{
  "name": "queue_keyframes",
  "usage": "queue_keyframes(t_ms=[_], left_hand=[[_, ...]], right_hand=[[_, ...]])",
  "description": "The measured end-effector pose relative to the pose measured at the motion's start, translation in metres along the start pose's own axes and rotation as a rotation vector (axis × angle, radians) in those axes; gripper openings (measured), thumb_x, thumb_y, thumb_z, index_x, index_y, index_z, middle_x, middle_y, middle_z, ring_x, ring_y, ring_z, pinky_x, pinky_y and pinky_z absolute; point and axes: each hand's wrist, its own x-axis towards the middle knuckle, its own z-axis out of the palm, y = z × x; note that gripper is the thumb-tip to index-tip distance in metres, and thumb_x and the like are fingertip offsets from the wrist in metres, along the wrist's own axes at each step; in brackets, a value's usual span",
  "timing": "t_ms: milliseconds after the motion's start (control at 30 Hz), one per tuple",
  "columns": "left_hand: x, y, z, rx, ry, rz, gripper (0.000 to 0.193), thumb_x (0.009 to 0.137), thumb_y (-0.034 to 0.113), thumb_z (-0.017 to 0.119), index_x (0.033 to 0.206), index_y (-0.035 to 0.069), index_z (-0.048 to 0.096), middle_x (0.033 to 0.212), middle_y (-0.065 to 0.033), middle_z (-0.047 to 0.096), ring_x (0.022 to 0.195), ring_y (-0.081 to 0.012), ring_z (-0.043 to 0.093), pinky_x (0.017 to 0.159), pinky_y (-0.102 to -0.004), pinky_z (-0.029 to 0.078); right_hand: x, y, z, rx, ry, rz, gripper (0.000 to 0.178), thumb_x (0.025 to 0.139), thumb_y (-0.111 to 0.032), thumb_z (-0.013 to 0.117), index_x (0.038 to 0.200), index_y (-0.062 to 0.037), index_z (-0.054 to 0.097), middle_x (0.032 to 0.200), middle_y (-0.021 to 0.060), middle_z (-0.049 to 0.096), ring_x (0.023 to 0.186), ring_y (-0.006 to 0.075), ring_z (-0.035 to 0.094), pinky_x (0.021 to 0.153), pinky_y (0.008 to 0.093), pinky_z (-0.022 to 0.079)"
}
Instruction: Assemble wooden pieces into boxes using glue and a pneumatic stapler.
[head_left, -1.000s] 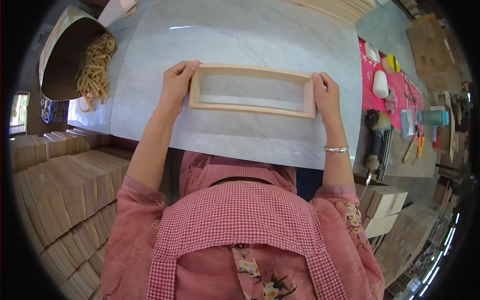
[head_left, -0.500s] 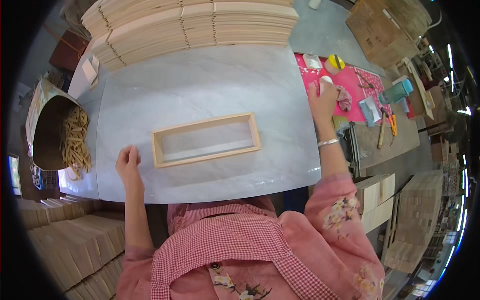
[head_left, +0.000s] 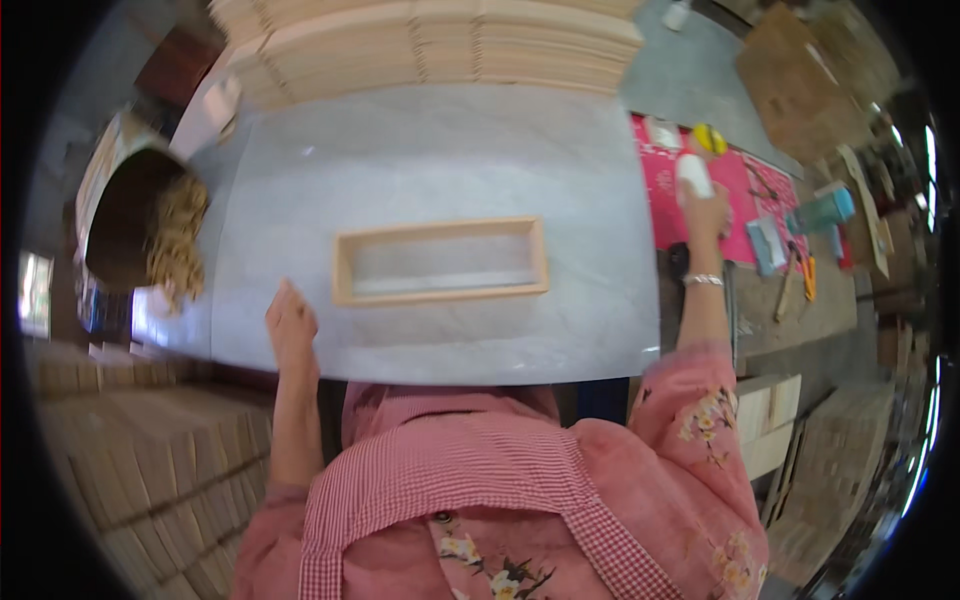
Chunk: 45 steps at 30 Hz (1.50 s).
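Observation:
A rectangular wooden frame (head_left: 440, 300) of pale bare wood lies on the grey marbled tabletop (head_left: 450, 350). Left of it, my left hand (head_left: 292, 325) is curled closed above the table, apart from the frame, and nothing shows in its fingers. Out to the right, my right hand (head_left: 708, 212) is wrapped round a white bottle (head_left: 693, 175) over a pink mat (head_left: 662, 205). The hand covers the bottle's lower part, and motion blurs both.
Thin wooden boards (head_left: 440, 45) are stacked at the table's far side. A bin of wooden strips (head_left: 178, 235) stands left. On the right lie a yellow-lidded tub (head_left: 709, 140), a hammer (head_left: 787, 285), orange-handled pliers (head_left: 809, 278) and a teal bottle (head_left: 825, 210).
The view has shifted, so the table things sit further right. My right hand now grips the white bottle, which shows more fully. My left hand stays closed beside the frame.

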Motion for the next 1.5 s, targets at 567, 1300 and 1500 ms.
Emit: queue_keyframes(t_ms=[567,1300,1500], left_hand=[[-0.02,-0.065,0.018,0.348,0.041,0.54,0.043,0.081,0.014,0.081,0.121,0.004,0.071,0.119,-0.0087,0.063,0.105,-0.0231,0.056,0.089,-0.0324,0.048],[-0.022,-0.061,0.015,0.358,0.023,0.566,0.035,0.083,0.005,0.078,0.118,0.001,0.073,0.118,-0.0108,0.063,0.106,-0.0237,0.059,0.089,-0.0303,0.05],[-0.023,-0.06,0.017,0.344,0.038,0.576,0.035,0.083,0.005,0.077,0.117,0.001,0.073,0.119,-0.0112,0.062,0.106,-0.0242,0.057,0.089,-0.0304,0.05]], right_hand=[[-0.296,-0.182,-0.048,1.041,-0.681,-0.126,0.048,0.086,-0.014,0.073,0.127,-0.0038,0.05,0.11,0.0153,0.059,0.076,0.0189,0.058,0.055,0.0256,0.049],[-0.319,-0.223,-0.024,0.851,-0.739,-0.629,0.061,0.079,-0.009,0.081,0.13,-0.0059,0.047,0.123,0.0152,0.057,0.105,0.0301,0.063,0.084,0.0369,0.056],[-0.311,-0.236,-0.014,0.782,-0.61,-0.738,0.061,0.079,-0.011,0.082,0.129,-0.0059,0.048,0.12,0.0147,0.059,0.101,0.0285,0.064,0.081,0.0353,0.056]])
